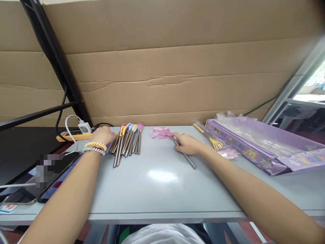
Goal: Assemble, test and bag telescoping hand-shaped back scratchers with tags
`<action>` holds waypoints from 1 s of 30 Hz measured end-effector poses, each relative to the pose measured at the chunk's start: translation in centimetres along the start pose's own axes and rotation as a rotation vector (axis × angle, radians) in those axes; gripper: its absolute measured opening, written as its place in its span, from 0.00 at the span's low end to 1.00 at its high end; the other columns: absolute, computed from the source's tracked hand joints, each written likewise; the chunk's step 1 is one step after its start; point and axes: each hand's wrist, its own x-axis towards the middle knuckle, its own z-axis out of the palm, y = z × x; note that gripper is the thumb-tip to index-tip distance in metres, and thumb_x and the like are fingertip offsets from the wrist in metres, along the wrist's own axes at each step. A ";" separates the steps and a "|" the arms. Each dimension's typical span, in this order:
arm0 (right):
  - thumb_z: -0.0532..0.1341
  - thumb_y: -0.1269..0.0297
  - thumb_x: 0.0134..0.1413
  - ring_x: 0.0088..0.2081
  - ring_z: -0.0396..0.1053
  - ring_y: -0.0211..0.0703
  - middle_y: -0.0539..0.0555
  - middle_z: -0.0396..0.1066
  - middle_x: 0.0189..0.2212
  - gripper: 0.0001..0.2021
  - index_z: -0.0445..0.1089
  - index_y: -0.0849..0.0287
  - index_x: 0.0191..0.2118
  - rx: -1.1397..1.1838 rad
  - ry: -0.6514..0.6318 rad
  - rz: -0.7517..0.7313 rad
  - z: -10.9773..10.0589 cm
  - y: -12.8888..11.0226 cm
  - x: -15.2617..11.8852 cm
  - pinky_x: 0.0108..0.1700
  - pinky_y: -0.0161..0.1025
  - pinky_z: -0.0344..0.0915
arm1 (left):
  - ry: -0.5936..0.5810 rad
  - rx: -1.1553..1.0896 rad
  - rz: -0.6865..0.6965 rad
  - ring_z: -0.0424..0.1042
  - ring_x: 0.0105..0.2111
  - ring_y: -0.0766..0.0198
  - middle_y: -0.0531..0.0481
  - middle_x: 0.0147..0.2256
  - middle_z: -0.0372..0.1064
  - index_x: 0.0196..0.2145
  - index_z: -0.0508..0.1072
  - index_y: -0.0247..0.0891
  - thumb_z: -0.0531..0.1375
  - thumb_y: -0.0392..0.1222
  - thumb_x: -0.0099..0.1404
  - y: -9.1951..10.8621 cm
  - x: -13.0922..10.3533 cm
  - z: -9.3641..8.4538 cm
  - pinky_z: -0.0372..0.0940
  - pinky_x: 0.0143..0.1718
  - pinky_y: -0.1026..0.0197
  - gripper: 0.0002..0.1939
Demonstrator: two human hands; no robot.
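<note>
My right hand (186, 143) has its fingers closed at the pink hand-shaped end of a metal stick (189, 160), beside a small pile of pink printed cards (158, 132). The stick slants down to the right across the grey table. At the left, my left hand (103, 135), with yellow and grey bands on the wrist, lies next to a row of metal sticks (130, 142) with pink, yellow and blue hand-shaped ends. Its fingers are mostly hidden from view.
Two phones (58, 179) and a yellow power strip (73, 136) with a white charger (84, 126) are at the left. A purple box (269, 145) with clear sleeves stands right, beside a bagged yellow-ended stick (215, 143). Cardboard (172, 95) lines the back.
</note>
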 end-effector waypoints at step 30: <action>0.57 0.67 0.46 0.20 0.58 0.35 0.42 0.59 0.16 0.29 0.53 0.63 0.57 0.674 0.290 0.083 -0.6 0.2 0.3 0.25 0.33 0.53 | 0.232 -0.374 0.948 0.71 0.32 0.60 0.47 0.34 0.72 0.45 0.65 0.38 0.42 0.46 0.69 7.3 -7.5 2.2 0.60 0.33 0.61 0.17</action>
